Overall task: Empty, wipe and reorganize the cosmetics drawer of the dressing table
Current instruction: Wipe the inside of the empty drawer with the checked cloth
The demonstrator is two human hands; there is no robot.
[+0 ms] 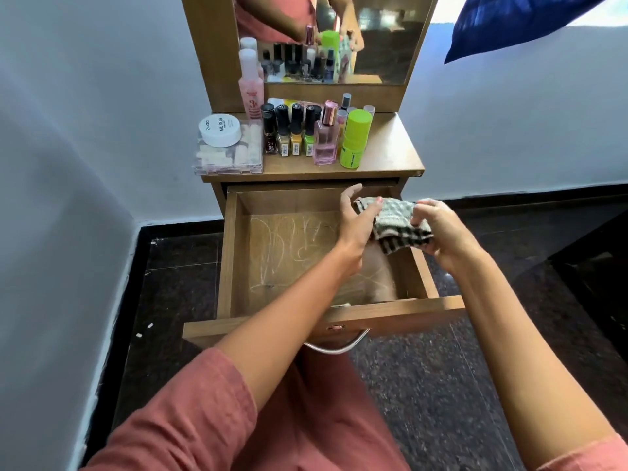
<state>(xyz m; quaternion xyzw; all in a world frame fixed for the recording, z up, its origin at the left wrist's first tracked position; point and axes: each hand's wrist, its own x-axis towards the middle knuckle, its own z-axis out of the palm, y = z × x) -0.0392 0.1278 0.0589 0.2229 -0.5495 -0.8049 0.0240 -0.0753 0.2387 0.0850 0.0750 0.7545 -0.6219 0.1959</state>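
Looking down from the head view, the drawer point(234, 253) stands pulled far out of the dressing table and holds nothing, though pale scribbled marks show on its floor. Both hands hold a checked cloth point(397, 222) in the air over its far right corner. The left hand point(356, 219) curls its fingertips onto the cloth's left end, thumb raised apart. The right hand point(438, 226) has its fingers clamped round the bunched right end.

The cosmetics wait on the tabletop point(387, 147): nail polish bottles point(295, 130), a pink perfume bottle point(326, 141), a green tube point(355, 141) and a white jar point(220, 130) on a clear box point(227, 158).

Wiping with the cloth so bunched may well smear the marks rather than lift them. Pressing hard on a drawer this far out could strain it, and a raised wrist might topple the bottles crowding the near edge.
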